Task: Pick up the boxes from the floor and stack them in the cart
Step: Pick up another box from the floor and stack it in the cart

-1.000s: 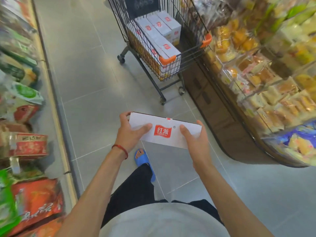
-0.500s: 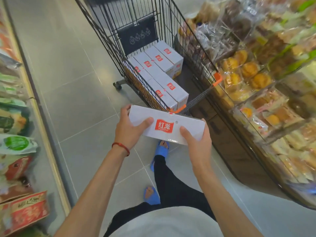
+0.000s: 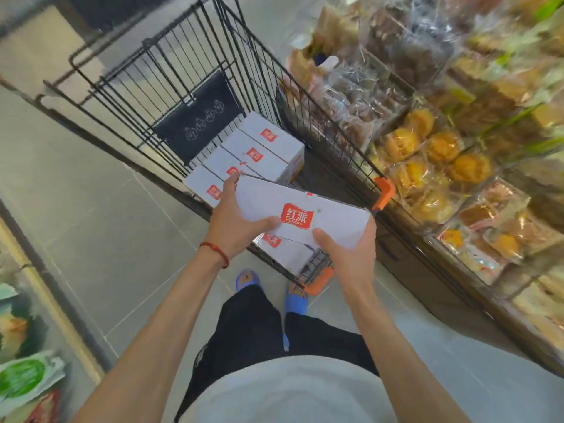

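Holding one box (image 3: 332, 221) clear of the floor (image 3: 91, 193), above the cart's (image 3: 183, 56) near end, long axis running left to right. Gripping both short ends, left hand (image 3: 235, 221) and right hand (image 3: 348, 254), thumbs on top. Stacked boxes (image 3: 262, 151) just ahead and below, nearer the left hand; probably calls for lowering forward.

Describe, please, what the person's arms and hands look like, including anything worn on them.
Both forearms are bare, with no sleeves in view and no gloves. The left hand has a thin red cord bracelet round its wrist. The right hand and wrist wear nothing visible.
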`<state>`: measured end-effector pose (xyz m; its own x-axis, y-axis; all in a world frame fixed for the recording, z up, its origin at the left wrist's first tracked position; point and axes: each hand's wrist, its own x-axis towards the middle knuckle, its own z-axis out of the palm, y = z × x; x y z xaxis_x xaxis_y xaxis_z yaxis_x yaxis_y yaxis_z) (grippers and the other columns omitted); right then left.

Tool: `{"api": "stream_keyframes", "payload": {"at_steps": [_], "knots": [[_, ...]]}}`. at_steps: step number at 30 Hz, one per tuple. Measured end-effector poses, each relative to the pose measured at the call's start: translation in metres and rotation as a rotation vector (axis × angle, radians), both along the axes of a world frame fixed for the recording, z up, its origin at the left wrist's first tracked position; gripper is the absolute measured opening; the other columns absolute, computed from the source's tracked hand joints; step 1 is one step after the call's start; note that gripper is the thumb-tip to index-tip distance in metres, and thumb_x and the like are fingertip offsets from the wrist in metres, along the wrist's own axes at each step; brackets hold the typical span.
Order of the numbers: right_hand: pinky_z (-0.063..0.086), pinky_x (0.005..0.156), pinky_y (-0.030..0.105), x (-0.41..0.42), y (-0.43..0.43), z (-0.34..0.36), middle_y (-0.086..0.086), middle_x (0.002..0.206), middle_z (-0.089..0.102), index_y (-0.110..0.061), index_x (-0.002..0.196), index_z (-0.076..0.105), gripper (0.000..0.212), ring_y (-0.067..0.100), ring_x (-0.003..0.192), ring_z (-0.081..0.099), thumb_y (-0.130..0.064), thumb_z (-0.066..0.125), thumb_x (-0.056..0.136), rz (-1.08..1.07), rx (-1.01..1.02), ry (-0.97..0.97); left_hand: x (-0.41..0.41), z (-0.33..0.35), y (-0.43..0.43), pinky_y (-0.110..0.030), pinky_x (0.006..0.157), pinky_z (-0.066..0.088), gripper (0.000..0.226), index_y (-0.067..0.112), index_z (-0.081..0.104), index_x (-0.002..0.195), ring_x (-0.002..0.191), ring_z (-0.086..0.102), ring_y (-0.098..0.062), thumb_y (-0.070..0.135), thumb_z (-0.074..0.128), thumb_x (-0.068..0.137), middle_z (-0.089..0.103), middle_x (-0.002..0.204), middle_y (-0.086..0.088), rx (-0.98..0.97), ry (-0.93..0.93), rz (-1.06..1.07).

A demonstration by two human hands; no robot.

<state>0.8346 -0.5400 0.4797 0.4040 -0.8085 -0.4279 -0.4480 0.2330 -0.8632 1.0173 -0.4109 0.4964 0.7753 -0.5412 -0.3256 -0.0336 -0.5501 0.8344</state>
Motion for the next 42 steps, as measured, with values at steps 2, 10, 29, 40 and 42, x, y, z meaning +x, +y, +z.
{"api": "stream_keyframes", "payload": {"at_steps": [2, 10, 29, 40, 42], "knots": [[0.051, 0.108, 0.045, 0.016, -0.011, -0.006, -0.008, 0.136, 0.058, -0.023, 0.150, 0.034, 0.093, 0.011, 0.126, 0.057, -0.023, 0.091, 0.076, -0.013, -0.010, 0.020, 0.025, -0.009, -0.021, -0.045, 0.116, 0.037, 0.117, 0.030, 0.023, 0.152, 0.141, 0.037, -0.020, 0.041, 0.094, 0.059, 0.035, 0.156, 0.003, 0.016, 0.002, -0.098], [0.049, 0.111, 0.051, 0.066, -0.044, -0.036, -0.013, 0.145, 0.051, -0.029, 0.155, 0.020, 0.116, 0.010, 0.135, 0.051, -0.041, 0.094, 0.066, -0.164, 0.029, 0.118, 0.097, -0.053, -0.097, -0.018, 0.103, 0.042, 0.116, 0.023, 0.018, 0.153, 0.127, 0.039, -0.008, 0.015, 0.093, 0.065, 0.032, 0.140, 0.011, -0.006, 0.081, -0.389], [0.048, 0.108, 0.023, 0.085, -0.062, -0.190, -0.017, 0.145, 0.046, -0.046, 0.151, 0.012, 0.117, -0.004, 0.133, 0.047, -0.028, 0.095, 0.071, -0.241, 0.025, 0.140, 0.130, -0.208, -0.155, -0.030, 0.110, 0.035, 0.112, 0.024, 0.026, 0.148, 0.129, 0.033, -0.008, 0.032, 0.095, 0.061, 0.035, 0.145, 0.004, 0.129, -0.046, -0.615], [0.059, 0.097, 0.048, 0.083, -0.066, -0.232, -0.013, 0.142, 0.055, -0.043, 0.160, 0.005, 0.125, 0.012, 0.125, 0.061, -0.038, 0.093, 0.071, -0.286, 0.151, 0.202, 0.140, -0.264, -0.154, -0.060, 0.119, 0.001, 0.117, 0.036, 0.025, 0.149, 0.153, -0.007, -0.031, 0.089, 0.066, 0.053, -0.004, 0.165, 0.000, 0.464, -0.405, -0.758], [0.060, 0.097, 0.047, 0.084, -0.066, -0.232, -0.013, 0.141, 0.055, -0.044, 0.160, 0.003, 0.126, 0.012, 0.124, 0.062, -0.040, 0.093, 0.072, -0.277, 0.154, 0.216, 0.141, -0.271, -0.151, -0.059, 0.119, -0.006, 0.124, 0.035, 0.011, 0.155, 0.154, -0.014, -0.029, 0.092, 0.058, 0.056, -0.013, 0.167, 0.001, 0.490, -0.405, -0.809]]}}
